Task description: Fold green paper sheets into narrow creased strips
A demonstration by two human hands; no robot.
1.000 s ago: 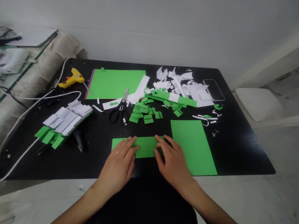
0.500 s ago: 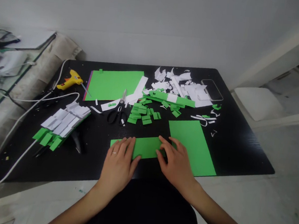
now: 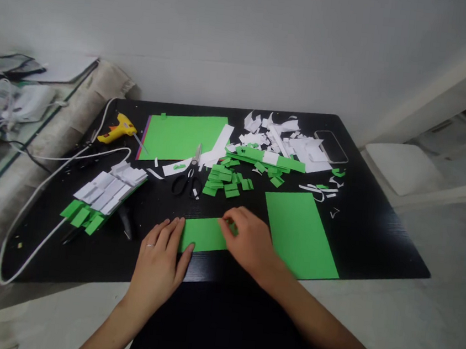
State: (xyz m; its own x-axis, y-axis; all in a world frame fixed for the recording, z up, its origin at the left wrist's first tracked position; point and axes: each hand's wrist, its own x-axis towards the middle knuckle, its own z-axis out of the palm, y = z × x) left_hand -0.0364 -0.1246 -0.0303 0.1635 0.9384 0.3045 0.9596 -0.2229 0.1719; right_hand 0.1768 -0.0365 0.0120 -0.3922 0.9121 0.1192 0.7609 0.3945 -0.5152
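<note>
A small green paper rectangle (image 3: 204,233) lies near the front edge of the black table (image 3: 368,233). My left hand (image 3: 159,264) rests flat at its left end, fingers stretched out and the thumb touching the paper. My right hand (image 3: 248,243) lies over its right end with the fingers curled onto the paper, hiding that end. I cannot tell if the paper is being folded there. A larger green sheet (image 3: 299,231) lies just right of my right hand.
Black scissors (image 3: 189,178) and a heap of small green pieces (image 3: 226,176) lie behind the hands. Further back are a big green sheet (image 3: 182,136), white scraps (image 3: 286,138), a phone (image 3: 331,146) and a yellow glue gun (image 3: 117,129). A white and green paper piece (image 3: 101,194) sits left.
Both hands have slid left along the green rectangle. My right hand went from the right end toward the middle and curled its fingers; my left hand moved off to the left end.
</note>
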